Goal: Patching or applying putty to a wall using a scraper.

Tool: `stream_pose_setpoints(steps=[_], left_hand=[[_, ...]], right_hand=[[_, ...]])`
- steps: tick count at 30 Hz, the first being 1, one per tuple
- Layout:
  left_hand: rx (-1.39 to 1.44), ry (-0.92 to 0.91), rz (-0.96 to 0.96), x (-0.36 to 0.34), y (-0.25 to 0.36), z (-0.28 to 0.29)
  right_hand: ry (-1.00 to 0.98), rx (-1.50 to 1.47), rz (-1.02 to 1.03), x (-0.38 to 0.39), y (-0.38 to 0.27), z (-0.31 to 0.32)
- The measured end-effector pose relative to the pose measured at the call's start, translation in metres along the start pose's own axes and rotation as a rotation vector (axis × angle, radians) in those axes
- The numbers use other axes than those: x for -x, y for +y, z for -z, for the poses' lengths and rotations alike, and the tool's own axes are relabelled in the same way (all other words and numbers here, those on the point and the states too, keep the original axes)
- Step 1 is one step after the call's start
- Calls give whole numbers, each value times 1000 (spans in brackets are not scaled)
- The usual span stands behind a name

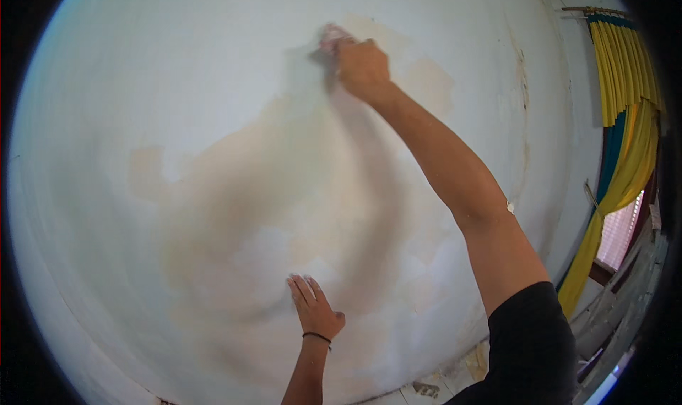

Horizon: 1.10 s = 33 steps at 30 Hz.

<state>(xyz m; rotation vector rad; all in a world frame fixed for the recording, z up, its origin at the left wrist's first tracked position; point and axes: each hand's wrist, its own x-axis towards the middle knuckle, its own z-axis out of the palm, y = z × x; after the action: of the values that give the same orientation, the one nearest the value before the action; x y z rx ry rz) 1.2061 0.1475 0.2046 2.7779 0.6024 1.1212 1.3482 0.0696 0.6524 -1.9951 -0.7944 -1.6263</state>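
Note:
A pale wall (234, 71) with beige and yellowish patches fills most of the head view. High on it, my right hand (364, 68) is closed around a crumpled-looking pinkish-white piece (334, 39), held at the wall surface. Motion blurs that piece, so I cannot make out its kind. Lower down, my left hand (317, 313) has its fingers stretched upward and nothing in it. Its whitish fingertips are at the wall, and a dark band circles the wrist. The shadow of my right arm falls across the wall's middle.
At the right, a yellow and green curtain (616, 71) hangs from a rod beside a window (618, 231). Weathered grey boards (618, 313) lean below it. A small grey block (426, 389) lies on the floor by the wall's foot. A brownish crack (524, 85) runs down the wall's right part.

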Motion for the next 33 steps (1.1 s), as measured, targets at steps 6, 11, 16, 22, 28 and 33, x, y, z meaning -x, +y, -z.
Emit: stream_pose_setpoints(steps=[6,11,16,22,28,33], left_hand=[[77,-7,42,-3,-2,8],[-36,-42,43,-4,2,11],[-56,-59,63,-2,2,12],[-18,0,37,3,-3,3],[-43,-4,-14,-6,5,2],[-1,8,2,-2,-3,0]], right_hand=[[-155,-142,607,92,38,33],[-681,-861,-75,101,100,50],[-504,-1112,-257,93,113,46],[279,-194,80,6,97,41],[360,174,155,-43,77,-29],[184,-15,326,50,47,-22]])
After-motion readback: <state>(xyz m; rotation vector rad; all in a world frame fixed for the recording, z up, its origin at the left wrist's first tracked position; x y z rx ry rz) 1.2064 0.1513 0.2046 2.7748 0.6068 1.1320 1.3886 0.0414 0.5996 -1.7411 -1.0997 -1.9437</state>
